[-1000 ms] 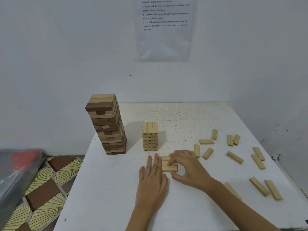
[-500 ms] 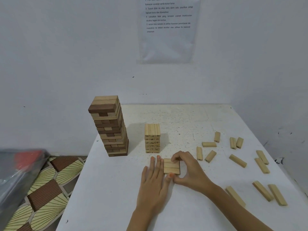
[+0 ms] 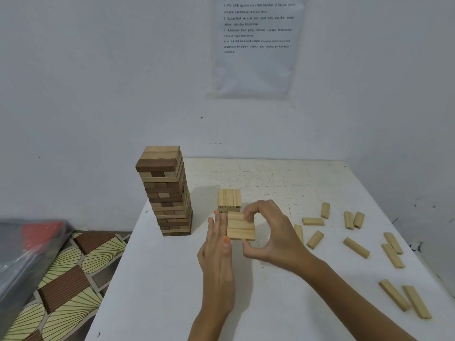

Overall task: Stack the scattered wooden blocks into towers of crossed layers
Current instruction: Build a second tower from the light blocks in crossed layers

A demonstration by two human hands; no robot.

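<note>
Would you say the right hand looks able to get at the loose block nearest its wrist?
Likely not yet: that loose block lies close with nothing between, but the right hand pinches the three-block layer.

We see a tall tower [image 3: 167, 193] of dark and pale blocks in crossed layers, upright near the left edge of the surface [image 3: 172, 291]. Right of it stands a short tower [image 3: 229, 199] of pale blocks. Just in front, a row of three pale blocks [image 3: 240, 226] lies side by side, pinched by the right hand [image 3: 275, 235], with the left hand [image 3: 218, 252] flat against its side. Loose pale blocks [image 3: 356, 247] lie scattered to the right.
</note>
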